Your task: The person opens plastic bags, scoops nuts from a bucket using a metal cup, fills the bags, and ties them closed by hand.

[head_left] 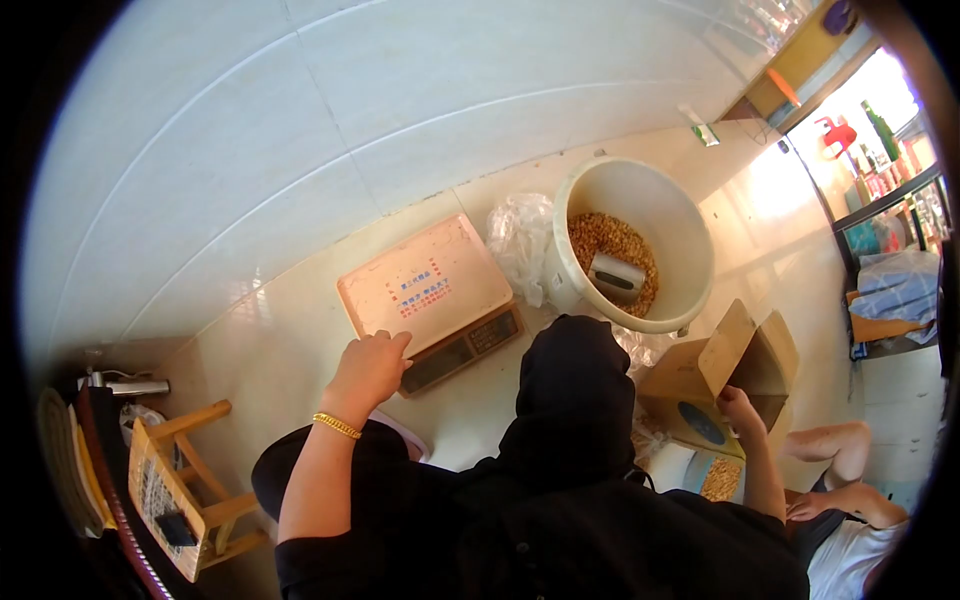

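My left hand (pixel 372 368), with a gold bracelet on the wrist, is at the near edge of a flat scale (pixel 425 275) with printed lettering on its top. Its fingers are curled over that edge, and nothing shows in them. On the right, my right hand (pixel 738 408) has its fingers closed on the edge of an open cardboard box (pixel 690 385). Between the scale and the box stands a large white bucket (pixel 690 240) with brown nuts or kernels (pixel 600 232) and a metal scoop (pixel 617 275) inside.
A clear plastic bag (pixel 520 235) lies between scale and bucket. At the left stands a wooden stool (pixel 165 500) with a dark phone on it. Another person (pixel 850 505) sits at the lower right, near a bag of kernels (pixel 721 479). Shelves (pixel 890 200) stand at the far right.
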`<state>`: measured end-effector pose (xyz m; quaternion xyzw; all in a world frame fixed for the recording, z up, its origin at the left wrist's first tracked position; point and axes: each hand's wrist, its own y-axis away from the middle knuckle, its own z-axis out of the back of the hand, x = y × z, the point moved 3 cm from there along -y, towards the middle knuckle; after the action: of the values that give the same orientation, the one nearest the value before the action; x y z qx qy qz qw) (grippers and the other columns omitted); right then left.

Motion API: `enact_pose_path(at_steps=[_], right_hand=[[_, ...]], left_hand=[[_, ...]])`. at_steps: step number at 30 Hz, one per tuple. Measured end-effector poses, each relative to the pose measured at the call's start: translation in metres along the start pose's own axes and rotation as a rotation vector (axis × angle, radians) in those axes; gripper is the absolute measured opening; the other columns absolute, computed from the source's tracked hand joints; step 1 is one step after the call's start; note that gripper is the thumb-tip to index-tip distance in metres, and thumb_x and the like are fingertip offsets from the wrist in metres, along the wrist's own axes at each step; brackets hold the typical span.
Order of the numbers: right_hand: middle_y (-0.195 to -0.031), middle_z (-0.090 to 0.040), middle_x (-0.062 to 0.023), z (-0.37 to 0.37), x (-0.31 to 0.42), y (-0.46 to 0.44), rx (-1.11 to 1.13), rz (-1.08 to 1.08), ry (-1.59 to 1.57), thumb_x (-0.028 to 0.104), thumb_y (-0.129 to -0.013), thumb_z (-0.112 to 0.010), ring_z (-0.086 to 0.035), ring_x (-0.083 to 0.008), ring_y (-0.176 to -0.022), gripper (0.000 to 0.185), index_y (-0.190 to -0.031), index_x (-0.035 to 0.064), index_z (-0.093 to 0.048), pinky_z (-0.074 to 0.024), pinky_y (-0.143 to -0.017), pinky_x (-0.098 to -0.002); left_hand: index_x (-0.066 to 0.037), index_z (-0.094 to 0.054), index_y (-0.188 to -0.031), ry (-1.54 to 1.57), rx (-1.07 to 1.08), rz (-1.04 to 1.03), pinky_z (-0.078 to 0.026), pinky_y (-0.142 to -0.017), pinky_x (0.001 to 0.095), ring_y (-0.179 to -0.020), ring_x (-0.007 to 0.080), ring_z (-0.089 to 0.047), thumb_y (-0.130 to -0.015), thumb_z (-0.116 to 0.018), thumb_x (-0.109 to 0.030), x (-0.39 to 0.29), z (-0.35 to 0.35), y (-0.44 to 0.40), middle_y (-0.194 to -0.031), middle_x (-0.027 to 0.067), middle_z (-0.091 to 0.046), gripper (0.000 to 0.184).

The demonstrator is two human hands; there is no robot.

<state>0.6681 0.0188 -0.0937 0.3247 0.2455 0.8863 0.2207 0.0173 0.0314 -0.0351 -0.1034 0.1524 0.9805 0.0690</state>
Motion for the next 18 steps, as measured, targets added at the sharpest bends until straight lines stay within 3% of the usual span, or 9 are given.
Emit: enact_pose_path(at_steps=[2,5,6,10,12,16,18], right_hand=[[-0.076,-0.059,-0.0033,-0.014,-0.007,-0.010,-0.097,0.125,-0.077,0.008,-0.082,-0.052,-0.055,-0.0143,-0.071,0.020,-0.097,-0.0009,-0.063,-0.0463,-0.065,-0.0302],[-0.085,-0.066,-0.0140,-0.031,-0.007,-0.005,-0.606,0.088,0.084,0.013,-0.082,-0.052,-0.063,-0.0293,-0.079,0.020,-0.094,0.0016,-0.063,-0.0467,-0.069,-0.0353],[-0.093,-0.065,-0.0191,-0.039,0.006,-0.002,-0.628,0.011,0.051,0.020,-0.083,-0.052,-0.061,-0.0350,-0.088,0.023,-0.094,0.0019,-0.061,-0.0463,-0.073,-0.0385],[-0.095,-0.064,-0.0197,-0.051,0.085,0.011,-0.684,-0.109,0.017,0.028,-0.082,-0.054,-0.060,-0.0364,-0.091,0.030,-0.094,0.0019,-0.060,-0.0452,-0.077,-0.0411],[-0.098,-0.064,-0.0202,-0.053,0.098,-0.003,-0.592,-0.129,0.102,0.036,-0.080,-0.056,-0.059,-0.0366,-0.095,0.037,-0.095,0.0023,-0.060,-0.0440,-0.080,-0.0420],[-0.097,-0.064,-0.0195,-0.058,0.111,-0.010,-0.560,-0.123,0.182,0.036,-0.081,-0.055,-0.059,-0.0363,-0.096,0.036,-0.093,0.0027,-0.060,-0.0441,-0.080,-0.0418],[-0.096,-0.064,-0.0189,-0.058,0.103,0.007,-0.608,-0.174,0.141,0.034,-0.082,-0.054,-0.060,-0.0352,-0.096,0.033,-0.093,0.0035,-0.060,-0.0448,-0.079,-0.0417]], left_hand=[[-0.008,-0.056,-0.109,0.017,0.026,0.018,-0.047,-0.073,0.0404,-0.084,0.0303,-0.060,-0.083,-0.060,-0.020,-0.001,0.003,0.001,-0.089,0.0140,-0.061,0.028],[-0.009,-0.055,-0.115,0.029,0.061,0.034,-0.047,-0.076,0.0409,-0.087,0.0310,-0.060,-0.083,-0.059,-0.017,-0.001,0.001,0.001,-0.093,0.0143,-0.061,0.033],[-0.009,-0.055,-0.115,0.019,0.068,0.036,-0.047,-0.076,0.0408,-0.086,0.0310,-0.060,-0.083,-0.059,-0.018,-0.001,0.000,0.001,-0.093,0.0144,-0.061,0.033],[-0.008,-0.055,-0.115,-0.001,0.073,0.009,-0.047,-0.076,0.0405,-0.086,0.0309,-0.060,-0.083,-0.059,-0.018,-0.005,0.003,0.000,-0.093,0.0145,-0.061,0.034],[-0.008,-0.055,-0.115,-0.001,0.072,0.009,-0.047,-0.076,0.0402,-0.087,0.0309,-0.060,-0.083,-0.060,-0.019,-0.006,0.000,-0.001,-0.093,0.0145,-0.061,0.034],[-0.008,-0.055,-0.115,0.020,0.009,-0.004,-0.047,-0.076,0.0403,-0.086,0.0310,-0.060,-0.083,-0.061,-0.018,-0.006,0.003,0.000,-0.092,0.0143,-0.061,0.034],[-0.008,-0.057,-0.100,0.007,-0.090,-0.043,-0.048,-0.070,0.0401,-0.081,0.0293,-0.061,-0.082,-0.064,-0.022,-0.007,0.003,0.002,-0.086,0.0121,-0.060,0.024]])
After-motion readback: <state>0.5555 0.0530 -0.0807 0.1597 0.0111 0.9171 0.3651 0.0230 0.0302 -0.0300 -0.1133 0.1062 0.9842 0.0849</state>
